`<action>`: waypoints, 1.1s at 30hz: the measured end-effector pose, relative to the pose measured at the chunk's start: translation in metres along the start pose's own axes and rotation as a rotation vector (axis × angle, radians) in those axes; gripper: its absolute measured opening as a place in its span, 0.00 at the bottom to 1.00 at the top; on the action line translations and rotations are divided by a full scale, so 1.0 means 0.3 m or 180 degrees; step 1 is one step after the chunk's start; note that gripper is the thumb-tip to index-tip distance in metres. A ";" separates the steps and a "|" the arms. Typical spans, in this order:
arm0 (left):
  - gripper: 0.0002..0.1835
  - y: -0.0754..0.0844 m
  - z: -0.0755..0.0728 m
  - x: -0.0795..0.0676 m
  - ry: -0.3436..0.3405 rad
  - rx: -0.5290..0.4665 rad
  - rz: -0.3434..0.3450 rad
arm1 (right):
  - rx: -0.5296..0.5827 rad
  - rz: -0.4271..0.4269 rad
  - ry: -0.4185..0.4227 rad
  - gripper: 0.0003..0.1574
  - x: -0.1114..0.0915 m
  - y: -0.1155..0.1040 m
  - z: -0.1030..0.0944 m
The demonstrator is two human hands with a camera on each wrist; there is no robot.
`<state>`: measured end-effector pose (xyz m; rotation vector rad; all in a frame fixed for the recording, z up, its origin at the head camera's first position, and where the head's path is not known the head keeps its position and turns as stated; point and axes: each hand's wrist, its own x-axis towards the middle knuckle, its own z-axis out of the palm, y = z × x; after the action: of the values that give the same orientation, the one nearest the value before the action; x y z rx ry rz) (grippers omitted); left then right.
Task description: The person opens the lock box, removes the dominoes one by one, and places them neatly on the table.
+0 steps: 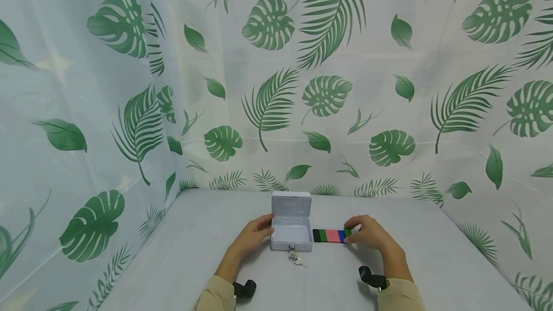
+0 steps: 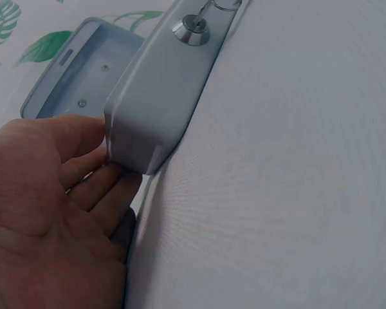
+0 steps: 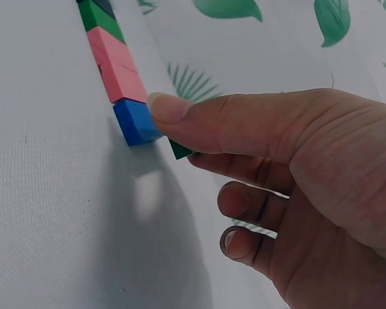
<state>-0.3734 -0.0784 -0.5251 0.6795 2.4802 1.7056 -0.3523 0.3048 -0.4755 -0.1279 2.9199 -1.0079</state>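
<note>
A pale grey metal cash box [image 1: 291, 245] stands on the table with its lid [image 1: 291, 204] raised; no contents show inside. My left hand [image 1: 255, 233] rests against the box's left side, its thumb and fingers touching the outer wall. To the right of the box, black, green, pink and blue blocks [image 1: 331, 236] lie in a row. At the right end of that row, my right hand [image 1: 368, 234] pinches a green block [image 3: 179, 149] between thumb and finger, close beside the blue block [image 3: 136, 122]. The thumb hides most of the green block in the right wrist view.
A key sits in the lock [image 2: 191, 29] on the box's front, and a ring of keys [image 1: 296, 257] hangs from it onto the white-covered table [image 1: 194, 263]. Leaf-patterned curtains [image 1: 285, 109] stand behind the table and at its left.
</note>
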 end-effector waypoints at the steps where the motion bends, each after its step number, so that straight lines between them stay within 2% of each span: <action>1: 0.28 0.000 0.000 0.000 0.0000 -0.0003 -0.0008 | 0.0007 0.0011 -0.0010 0.26 0.000 0.001 -0.001; 33: 0.27 0.000 -0.001 0.003 0.0049 0.0017 -0.0040 | 0.0099 0.0144 0.0025 0.29 0.007 0.030 0.022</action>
<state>-0.3744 -0.0782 -0.5247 0.6520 2.4947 1.7072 -0.3546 0.3076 -0.4861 -0.0563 2.8985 -1.0489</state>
